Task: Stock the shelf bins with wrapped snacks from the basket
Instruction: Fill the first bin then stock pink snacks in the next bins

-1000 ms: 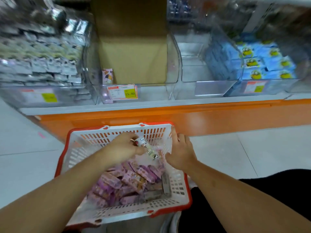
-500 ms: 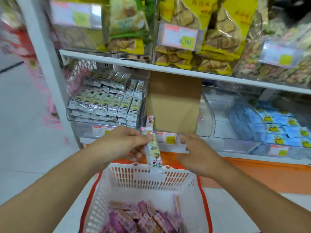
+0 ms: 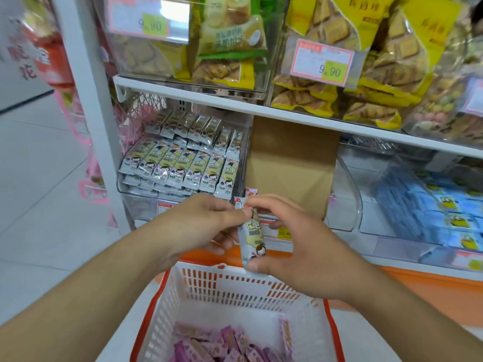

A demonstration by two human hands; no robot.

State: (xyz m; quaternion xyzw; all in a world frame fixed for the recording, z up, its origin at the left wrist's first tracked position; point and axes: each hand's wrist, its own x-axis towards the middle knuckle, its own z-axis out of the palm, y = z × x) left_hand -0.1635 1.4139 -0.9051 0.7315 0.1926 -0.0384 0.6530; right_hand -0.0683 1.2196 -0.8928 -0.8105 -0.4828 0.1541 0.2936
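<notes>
both hands on one pale yellow and white wrapped snack bar (image 3: 251,232), held upright above the far rim of the white slotted plastic basket with the red rim (image 3: 236,286). left hand (image 3: 202,223) pinches the bar's top end, thumb and fingers curled on the wrapper. right hand (image 3: 292,244) grips it too: fingers over the top, thumb under the bottom end. the bar sits at frame centre, just in front of the shelf edge. purple wrapped snacks (image 3: 224,343) lie piled on the basket floor at 6 o'clock. clear plastic shelf bin (image 3: 183,163) at 11 o'clock from the hands holds rows of matching yellow-white bars. brown cardboard box (image 3: 290,163) at 12 o'clock, beside that bin. blue wrapped packs (image 3: 441,205) in a clear bin at 3 o'clock.
</notes>
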